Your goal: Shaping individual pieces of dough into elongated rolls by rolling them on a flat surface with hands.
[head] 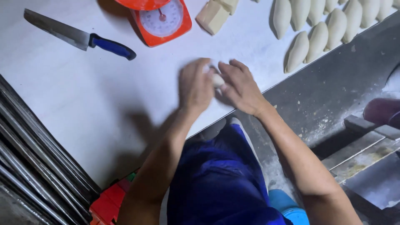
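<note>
Head view: one moment, listed from largest thing to smallest.
Table (104,96): white top, running slantwise across the frame; it carries everything below.
Shaped dough pieces (318,35): pale ovals in rows at the far right, well apart from the hands.
Knife (79,39): blue handle, far left, blade pointing away from the hands.
Scale (162,21): orange dial scale, straight beyond the hands.
Dough blocks (214,14): cut chunks just beside the scale.
Left hand (195,85): curled, blurred, pressed against the dough ball's left side.
Right hand (239,87): fingers bent over the ball from the right.
Dough ball (217,80): small, roundish, no clear long axis; between both palms near the table's near edge, each hand equally close.
Grip: both hands loosely cupped and closed around the ball together.
</note>
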